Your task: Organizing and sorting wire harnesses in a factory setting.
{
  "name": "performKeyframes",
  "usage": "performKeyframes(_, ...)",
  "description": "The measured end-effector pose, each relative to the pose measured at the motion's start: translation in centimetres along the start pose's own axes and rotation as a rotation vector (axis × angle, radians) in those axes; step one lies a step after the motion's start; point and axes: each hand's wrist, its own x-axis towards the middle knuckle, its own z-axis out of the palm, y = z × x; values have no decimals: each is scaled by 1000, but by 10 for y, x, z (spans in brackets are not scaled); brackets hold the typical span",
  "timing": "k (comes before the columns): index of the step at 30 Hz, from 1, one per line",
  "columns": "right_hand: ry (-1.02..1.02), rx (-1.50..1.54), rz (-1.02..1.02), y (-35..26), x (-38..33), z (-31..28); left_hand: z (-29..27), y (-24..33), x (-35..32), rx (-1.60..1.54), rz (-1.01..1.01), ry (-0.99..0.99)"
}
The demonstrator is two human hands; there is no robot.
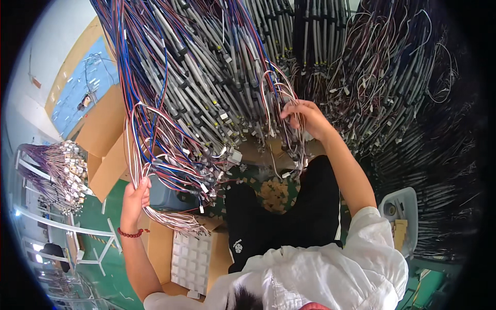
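Observation:
My left hand [136, 195] is closed around a bundle of thin white and brown wires [170, 220], whose loose ends trail out below it. Above that hand hang blue, red and white wires [150, 121], part of a big mass of wire harnesses [191, 77] with grey sleeves and small connectors. My right hand [305, 118] is at the right edge of this mass. Its thumb and fingers are pinched on a few white and dark wires [284, 90], with connectors hanging below. Just what lies between the fingertips is partly hidden.
More hanging harnesses [382, 77] crowd the right side. An open cardboard box [106, 155] stands at left; another box beneath my left hand holds a white gridded tray [190, 262]. A clear plastic bin [400, 217] sits by my right elbow. At far left hangs another harness bunch [57, 173].

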Motion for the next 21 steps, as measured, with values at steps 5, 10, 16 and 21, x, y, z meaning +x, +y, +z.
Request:
performKeyframes(5,-79,-66,79,-10,-1,18,5,-1,3,1,0,-25)
performKeyframes(10,117,-396,71,7,35,72,9,-2,8,-34,-16,-37)
performKeyframes(16,-128,-30,149,55,113,102,18,-10,14,-150,-13,-32)
performKeyframes(21,-171,-184,67,81,126,130,25,-6,23,-283,-46,-1)
